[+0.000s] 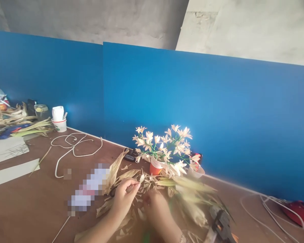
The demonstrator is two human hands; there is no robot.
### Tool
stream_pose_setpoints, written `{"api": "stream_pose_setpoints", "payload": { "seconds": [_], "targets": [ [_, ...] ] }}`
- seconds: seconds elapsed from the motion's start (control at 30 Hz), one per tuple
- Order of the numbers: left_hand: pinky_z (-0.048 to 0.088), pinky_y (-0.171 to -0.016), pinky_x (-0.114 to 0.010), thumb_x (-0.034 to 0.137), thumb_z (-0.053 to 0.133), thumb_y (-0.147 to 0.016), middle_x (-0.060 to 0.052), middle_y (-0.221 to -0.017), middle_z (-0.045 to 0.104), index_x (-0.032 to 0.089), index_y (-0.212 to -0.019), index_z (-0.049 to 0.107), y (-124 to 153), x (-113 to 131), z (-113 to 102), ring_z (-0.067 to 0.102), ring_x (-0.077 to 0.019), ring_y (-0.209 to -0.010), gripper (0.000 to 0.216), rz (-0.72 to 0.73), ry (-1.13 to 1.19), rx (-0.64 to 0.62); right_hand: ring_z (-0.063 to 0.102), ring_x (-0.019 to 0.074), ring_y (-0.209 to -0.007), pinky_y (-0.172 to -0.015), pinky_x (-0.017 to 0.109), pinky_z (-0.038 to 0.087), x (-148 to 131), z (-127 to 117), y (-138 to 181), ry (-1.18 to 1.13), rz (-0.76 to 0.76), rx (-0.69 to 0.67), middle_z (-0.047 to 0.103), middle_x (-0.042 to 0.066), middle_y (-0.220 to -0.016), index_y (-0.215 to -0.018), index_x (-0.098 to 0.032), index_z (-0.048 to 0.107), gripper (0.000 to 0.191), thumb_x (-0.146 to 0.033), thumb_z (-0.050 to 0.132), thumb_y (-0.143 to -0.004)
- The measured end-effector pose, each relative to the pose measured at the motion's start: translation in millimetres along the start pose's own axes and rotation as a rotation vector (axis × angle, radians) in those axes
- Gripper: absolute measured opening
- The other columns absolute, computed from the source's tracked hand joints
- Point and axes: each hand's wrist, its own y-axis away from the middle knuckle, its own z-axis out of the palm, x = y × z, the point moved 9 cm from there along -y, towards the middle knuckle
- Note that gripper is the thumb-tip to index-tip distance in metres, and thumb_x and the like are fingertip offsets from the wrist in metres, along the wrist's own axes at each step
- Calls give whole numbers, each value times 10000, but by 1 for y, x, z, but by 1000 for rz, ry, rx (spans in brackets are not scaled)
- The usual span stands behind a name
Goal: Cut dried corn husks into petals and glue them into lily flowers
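Observation:
My left hand (125, 195) pinches a small pale petal piece (142, 178), which looks like dried corn husk, between thumb and forefinger. Close beside it, my right hand (154, 202) is low over the scraps; its fingers are blurred and mostly hidden, so what they hold does not show. Husk scraps (126, 222) lie under and around both hands. Just beyond them, an orange-and-white paper cup (156, 167) holds several stems of cream flowers (178, 146) with green stalks. Long husk leaves (192, 202) are heaped to the right of my right hand.
A black-and-grey tool (221, 222) lies at front right. White cables (73, 148) trail at left, and a red object (297, 212) sits at far right. A white cup (59, 125) stands near the blue partition (205, 111). More husks (32, 128) cover the far left.

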Motion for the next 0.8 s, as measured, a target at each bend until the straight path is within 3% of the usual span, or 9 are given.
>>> {"api": "stream_pose_setpoints", "payload": {
  "seconds": [0.1, 0.3, 0.63, 0.8],
  "targets": [
    [501, -726, -331, 285, 567, -796, -44, -742, 673, 190, -673, 635, 1, 0, 1, 633, -215, -759, 170, 9, -45, 1, 575, 147, -554, -513, 218, 341, -1, -20, 0, -49, -3, 8, 646, -1, -613, -674, -217, 609, 225, -33, 487, -713],
    [496, -705, -339, 239, 558, -771, -46, -736, 659, 203, -643, 645, 6, 7, 6, 624, -220, -755, 159, 34, -157, -30, 592, 162, -692, -617, 243, 411, -20, -60, -1, -122, -156, 188, 628, 10, -743, -759, -223, 612, 206, -78, 468, -787],
    [487, -705, -325, 207, 557, -761, -37, -721, 656, 205, -649, 646, 10, 14, 14, 618, -207, -738, 143, 63, -126, -84, 566, 163, -707, -640, 259, 389, -28, -62, 3, -120, -218, 232, 605, 1, -731, -742, -214, 582, 193, -41, 502, -773],
    [475, -739, -336, 222, 555, -760, -42, -740, 647, 200, -655, 644, 11, 10, 14, 618, -218, -773, 140, 3, -88, -96, 562, 162, -707, -635, 260, 378, -29, -62, 3, -101, -232, 246, 605, 0, -738, -749, -213, 584, 187, -47, 502, -775]
  ]
}}
